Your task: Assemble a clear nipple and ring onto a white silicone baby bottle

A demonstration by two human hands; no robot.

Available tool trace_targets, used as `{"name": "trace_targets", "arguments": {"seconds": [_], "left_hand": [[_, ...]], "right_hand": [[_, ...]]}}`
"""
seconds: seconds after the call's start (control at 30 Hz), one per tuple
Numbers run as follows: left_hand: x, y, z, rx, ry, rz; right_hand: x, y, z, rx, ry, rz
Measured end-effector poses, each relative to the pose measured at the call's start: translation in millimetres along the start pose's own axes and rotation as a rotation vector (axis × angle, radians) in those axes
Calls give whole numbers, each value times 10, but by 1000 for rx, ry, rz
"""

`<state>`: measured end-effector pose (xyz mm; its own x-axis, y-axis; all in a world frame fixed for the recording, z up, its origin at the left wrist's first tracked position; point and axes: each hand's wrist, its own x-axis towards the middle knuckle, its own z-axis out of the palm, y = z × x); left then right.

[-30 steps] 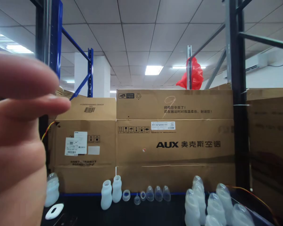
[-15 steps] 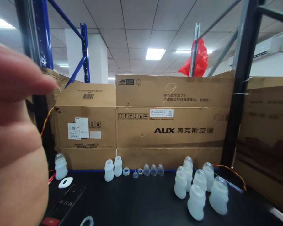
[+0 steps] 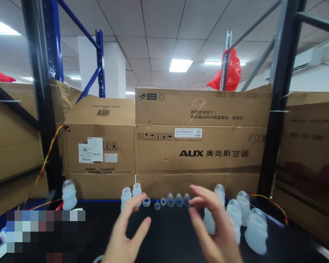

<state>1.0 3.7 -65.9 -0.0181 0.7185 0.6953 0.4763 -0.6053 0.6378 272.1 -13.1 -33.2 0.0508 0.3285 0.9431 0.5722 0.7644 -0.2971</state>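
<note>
Together, two milky open-necked bottles stand upright near the back of the black worktop, and to their right run a collar, a small clear teat, a little ring and three clear domed caps set close beside one another. Farther right is a cluster of capped bottles, some partly hidden by a hand; one more capped bottle stands alone at the far left, and a pale ring is cut off by the lower edge of the view. Behind the worktop stands a wide cardboard panel printed AUX, with a labelled carton joining it on the left. Dark posts frame both sides; beyond are a blue rack upright, a white pillar, a red bag, a wall air conditioner and a tiled ceiling with a lit panel. The left hand rises from below, palm inward, its fingers slanting up toward the open-necked bottles, thumb well apart: a wide grip. The right hand mirrors it, fingers bent leftward and thumb spread, its grip likewise wide; whether it touches the capped bottles behind it, I cannot tell.
</note>
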Motion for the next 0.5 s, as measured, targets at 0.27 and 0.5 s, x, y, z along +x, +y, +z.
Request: {"name": "trace_targets", "arguments": {"seconds": [0.27, 0.5], "left_hand": [[-430, -1240, 535, 314, -376, -31], [4, -1316, 830, 543, -269, -32]], "right_hand": [[-863, 1090, 935, -171, -466, 251], [-1065, 1441, 1301, -333, -539, 69]]}}
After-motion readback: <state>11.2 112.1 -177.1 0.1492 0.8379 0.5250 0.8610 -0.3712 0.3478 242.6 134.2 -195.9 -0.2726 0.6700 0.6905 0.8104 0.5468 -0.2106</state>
